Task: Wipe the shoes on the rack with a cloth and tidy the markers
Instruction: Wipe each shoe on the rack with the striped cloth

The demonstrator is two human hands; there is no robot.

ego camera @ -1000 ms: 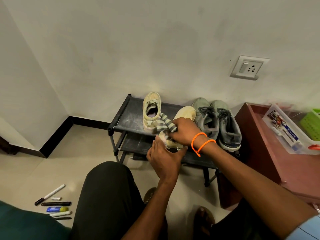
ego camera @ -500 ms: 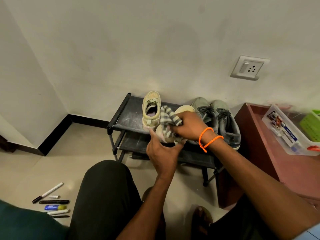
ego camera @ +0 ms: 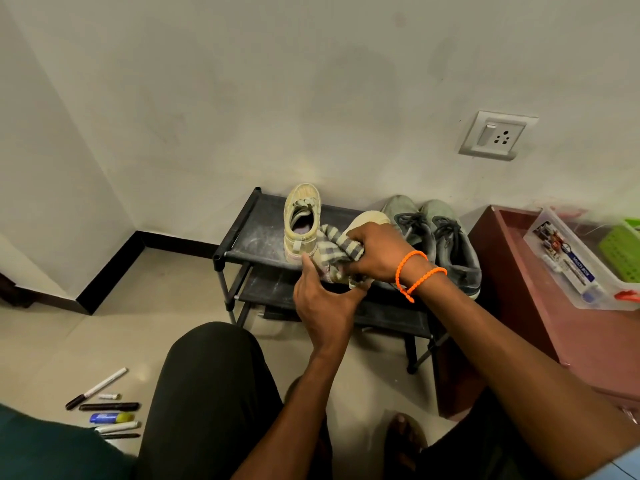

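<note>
Nearest, on the floor by the person's left knee, the markers [ego camera: 104, 407] lie in a loose cluster: a white one with a black cap slanting away, a small white stub, a dark one, a blue and yellow one, another white one and a thin dark one, most of them roughly parallel.

Further out, the left hand [ego camera: 323, 303] reaches to the front edge of the rack [ego camera: 249, 244], its fingers curled up around the heel end of a cream shoe [ego camera: 367, 220], holding it from below. The right hand [ego camera: 377, 252], with two orange bands [ego camera: 415, 275] on the wrist, lies over the top of that same shoe, its fingers closed on a bunched striped cloth [ego camera: 334, 247] and pressing it against the shoe. How much of the shoe still rests on the top shelf cannot be told, since both hands cover it.

Just beside the cloth, toward the left end of the top shelf, the matching cream shoe [ego camera: 301, 220] stands upright with its toe to the wall. At the right end a pair of grey laced shoes [ego camera: 436, 237] sits side by side, toes to the wall as well.

To the right of the rack stands a reddish-brown cabinet [ego camera: 512, 271], carrying a clear plastic tray [ego camera: 575, 261] and a green basket [ego camera: 620, 247]. Behind it all, a switch and socket plate [ego camera: 497, 138] is set in the wall.
</note>
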